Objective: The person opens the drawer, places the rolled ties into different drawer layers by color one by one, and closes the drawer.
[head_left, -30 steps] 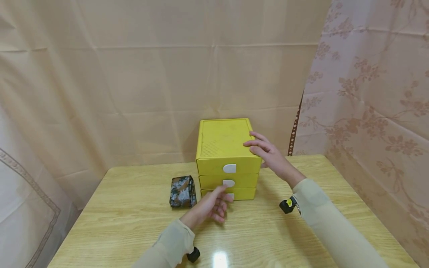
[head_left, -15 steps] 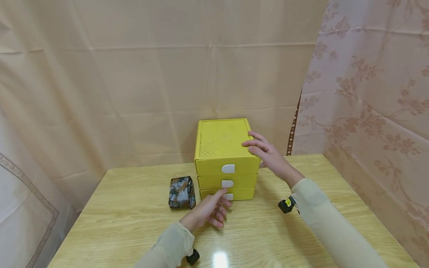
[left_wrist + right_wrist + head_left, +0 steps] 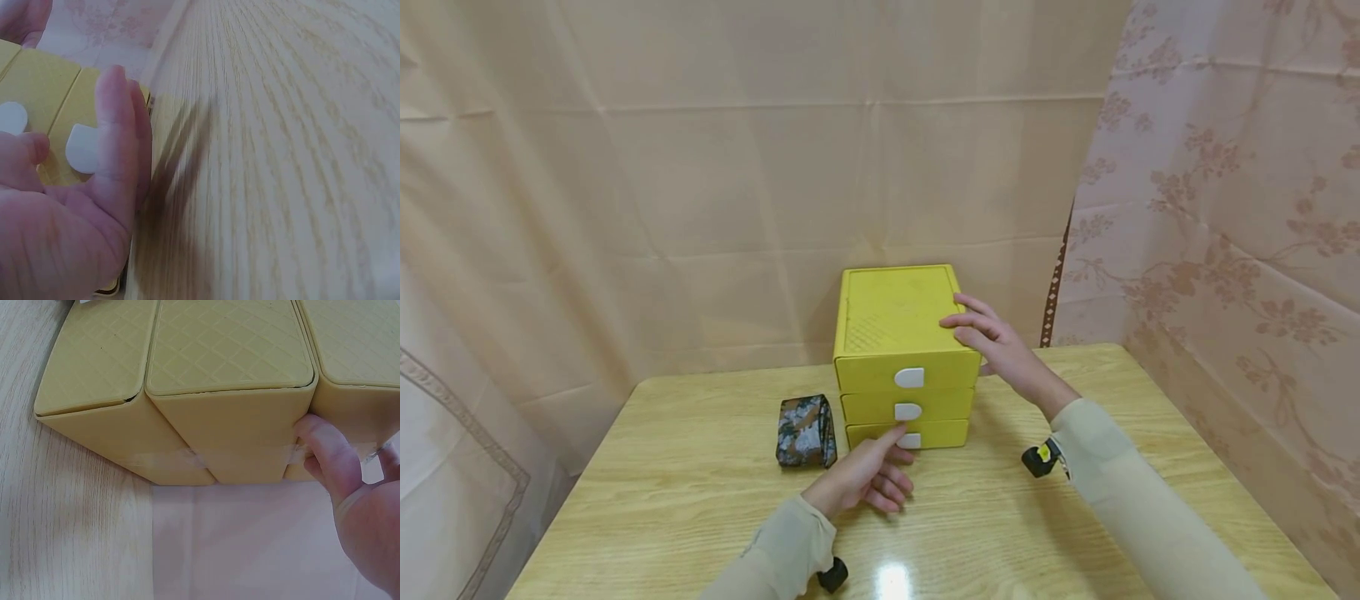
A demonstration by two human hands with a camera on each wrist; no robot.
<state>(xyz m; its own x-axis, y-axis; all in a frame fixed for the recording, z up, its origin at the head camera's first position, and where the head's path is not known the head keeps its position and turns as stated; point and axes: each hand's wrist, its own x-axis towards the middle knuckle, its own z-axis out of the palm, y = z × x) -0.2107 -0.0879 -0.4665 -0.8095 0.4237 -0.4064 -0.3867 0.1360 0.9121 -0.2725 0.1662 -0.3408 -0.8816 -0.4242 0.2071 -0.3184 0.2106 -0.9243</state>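
- Here's the yellow drawer box (image 3: 898,308), standing toward the back of the wooden surface (image 3: 700,467), its three drawers stacked and pushed in or very nearly so.
- Left hand (image 3: 865,471) is low at the front, loosely open, thumb and fingers parted around the bottom handle (image 3: 911,441); whether they press it, I can't tell.
- Right hand (image 3: 1003,346) has the top right edge: fingers over the top, thumb against the side, partly bent round it.
- Looks like thin, stiff plastic, so probably light and a little slippery; a one-sided pull could slide the whole box, and that top edge seems a good place to brace.
- For a pull, the small white handle looks the natural spot, pinched rather than wrapped.
- The camouflage pouch (image 3: 805,432), just left of the box, appears soft; only the head view shows it.
- Left wrist view gives the white handle between thumb and finger, half lost from above.
- Right wrist view alone reveals what looks like clear tape (image 3: 181,457) along the side wall.
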